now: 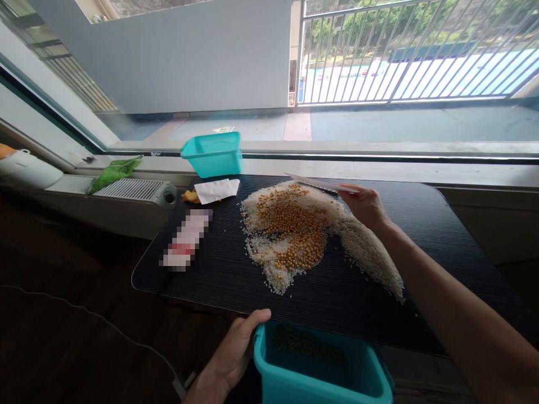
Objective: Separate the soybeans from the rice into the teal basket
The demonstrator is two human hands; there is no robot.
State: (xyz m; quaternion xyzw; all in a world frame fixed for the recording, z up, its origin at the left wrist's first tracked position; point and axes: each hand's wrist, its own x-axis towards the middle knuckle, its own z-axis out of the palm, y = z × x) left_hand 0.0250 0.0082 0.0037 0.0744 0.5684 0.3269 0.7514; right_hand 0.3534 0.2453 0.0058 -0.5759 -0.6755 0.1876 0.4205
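A heap of white rice mixed with yellow soybeans (295, 227) lies on a black ribbed table (442, 235). My right hand (365, 205) reaches over the heap's far right side, closed on a thin white card (314, 181) held flat above the grains. My left hand (236, 350) grips the left rim of a teal plastic bin (320, 376) held below the table's near edge. Dark green beans lie inside this bin. A band of plain rice (370, 252) trails toward the near right.
A second teal bin (214, 153) stands at the table's far edge, beside a white paper (217, 189) and an orange scrap (190, 196). A blurred pink-white packet (187, 238) lies on the left. A radiator (126, 189) with a green bag (113, 173) sits left. A window and railing lie beyond.
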